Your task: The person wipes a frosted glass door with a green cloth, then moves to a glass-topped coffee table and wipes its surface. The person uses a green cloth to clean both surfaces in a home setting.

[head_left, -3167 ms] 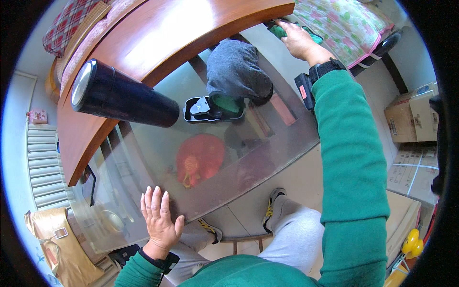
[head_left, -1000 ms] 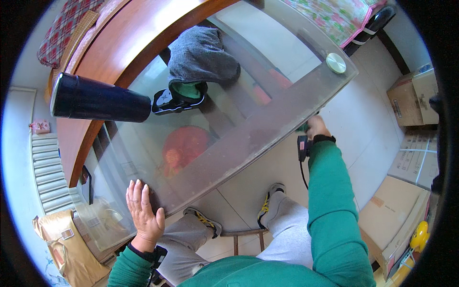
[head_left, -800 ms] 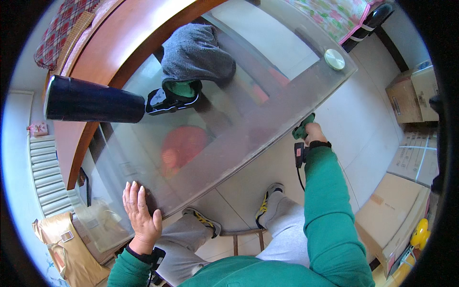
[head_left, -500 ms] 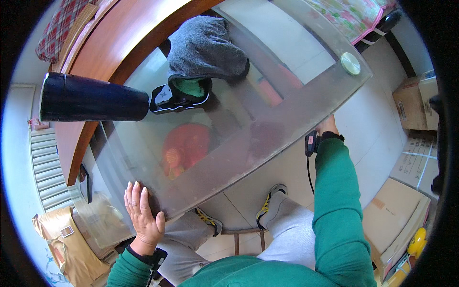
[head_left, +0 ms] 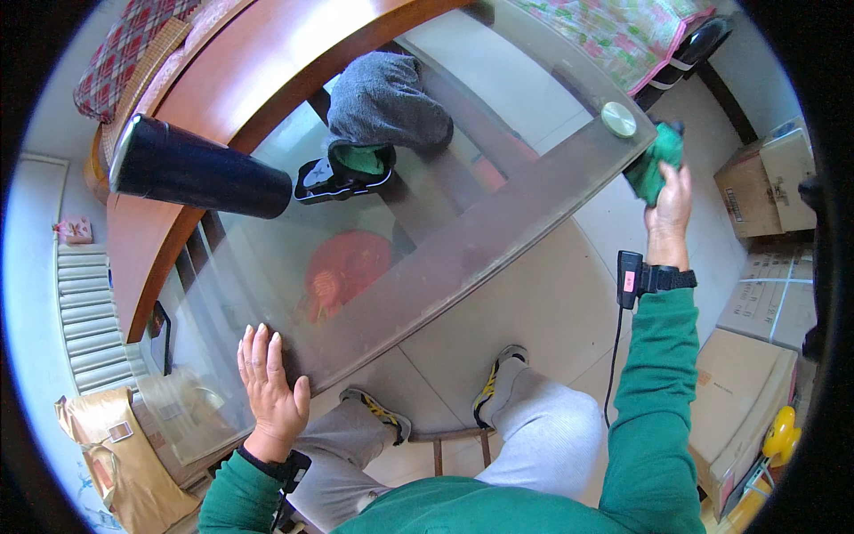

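My left hand [head_left: 274,392] rests palm down, fingers stretched, on the near left corner of a glass-topped table [head_left: 445,258]. At the table's right corner, my right hand [head_left: 671,206] grips a green cloth with dark parts [head_left: 656,167]. The cloth bunches up against the glass edge, near a round metal disc [head_left: 618,119]. Towards the far side of the glass lies a crumpled grey cloth [head_left: 387,98], its green underside showing at the near end. A black case with a pale pattern [head_left: 318,178] sits partly beside and beneath it.
A dark cylindrical bottle [head_left: 205,169] stands at the left, near a curved wooden armrest [head_left: 258,62]. Something red [head_left: 347,267] shows through the glass. Cardboard boxes [head_left: 743,392] are stacked at the right. A brown bag [head_left: 129,454] lies at the lower left.
My right hand has moved from below the table's right edge up and outward to its right corner, where the green cloth now shows. My left hand stays in place.
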Motion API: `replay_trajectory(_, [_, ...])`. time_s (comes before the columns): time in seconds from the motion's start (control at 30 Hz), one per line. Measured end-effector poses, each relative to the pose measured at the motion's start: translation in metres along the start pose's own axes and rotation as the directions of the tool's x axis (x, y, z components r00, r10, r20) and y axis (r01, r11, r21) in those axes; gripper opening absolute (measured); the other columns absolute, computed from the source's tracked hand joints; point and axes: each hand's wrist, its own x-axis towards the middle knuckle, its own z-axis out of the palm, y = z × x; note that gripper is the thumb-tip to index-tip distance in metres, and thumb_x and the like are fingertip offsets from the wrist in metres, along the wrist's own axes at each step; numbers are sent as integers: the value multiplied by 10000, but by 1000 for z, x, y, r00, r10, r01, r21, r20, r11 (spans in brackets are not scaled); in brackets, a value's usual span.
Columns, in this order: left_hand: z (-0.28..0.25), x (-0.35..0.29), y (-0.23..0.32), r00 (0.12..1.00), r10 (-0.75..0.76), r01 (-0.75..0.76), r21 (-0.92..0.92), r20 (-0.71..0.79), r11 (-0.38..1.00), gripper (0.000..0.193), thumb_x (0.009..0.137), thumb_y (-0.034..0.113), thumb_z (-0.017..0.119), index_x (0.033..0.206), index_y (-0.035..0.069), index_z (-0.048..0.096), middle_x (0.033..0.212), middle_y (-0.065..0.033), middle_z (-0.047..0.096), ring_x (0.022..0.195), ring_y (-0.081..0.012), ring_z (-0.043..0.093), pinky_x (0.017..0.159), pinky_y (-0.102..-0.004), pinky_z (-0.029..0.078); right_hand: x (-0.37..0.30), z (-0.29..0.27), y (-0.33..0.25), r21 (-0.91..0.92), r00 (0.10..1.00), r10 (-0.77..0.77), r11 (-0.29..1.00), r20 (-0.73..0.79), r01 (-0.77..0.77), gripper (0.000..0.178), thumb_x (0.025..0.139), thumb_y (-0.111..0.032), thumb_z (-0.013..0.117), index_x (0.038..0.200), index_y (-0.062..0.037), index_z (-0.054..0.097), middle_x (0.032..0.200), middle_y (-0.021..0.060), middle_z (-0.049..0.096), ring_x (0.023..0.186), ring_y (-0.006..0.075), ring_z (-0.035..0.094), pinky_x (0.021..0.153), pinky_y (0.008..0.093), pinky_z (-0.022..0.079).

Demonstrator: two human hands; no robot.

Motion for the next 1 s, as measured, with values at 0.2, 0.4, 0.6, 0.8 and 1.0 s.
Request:
replay_trajectory(0.2, [0,-1,2,1000,-9,10,17,-21,1000,636,805,278,558,1363,28,387,1436,-193,355,1370,-392,270,1138,-529,175,-31,77,-44,-569,600,-380,206,704,796,388,835,-63,529,1220,-61,576,1224,159,594,1128,336,552,1017,432,398])
replay_trajectory(0.4, [3,-2,4,998,-22,22,7,-56,1000,668,756,238,617,1353,33,399,1430,-181,363,1369,-383,269,1138,-523,182,-54,97,-32,-712,688,-356,82,633,697,394,841,-112,498,1224,-60,574,1303,143,550,1219,359,473,1086,453,310])
replay_trajectory(0.6, [4,-3,5,994,-35,35,4,-100,999,624,791,291,624,1329,30,444,1418,-165,390,1374,-352,276,1141,-504,181,-127,118,-24,-652,641,-284,67,713,755,447,845,-122,541,1290,-74,520,1376,125,487,1297,333,416,1118,478,266])
replay_trajectory(0.8, [6,-5,6,987,-52,51,-13,-154,999,618,807,337,622,1323,38,464,1418,-149,401,1369,-331,292,1142,-488,183,-208,146,-32,-598,612,-227,137,757,790,435,858,-138,535,1285,-57,525,1369,127,488,1317,326,392,1128,468,256])
replay_trajectory(1.0, [12,-6,4,979,-77,74,-24,-189,997,592,831,402,597,1308,64,503,1414,-135,419,1363,-315,304,1145,-479,177,-282,175,-27,-536,568,-211,192,796,822,431,839,-132,532,1264,-56,538,1348,140,499,1312,339,391,1119,473,259])
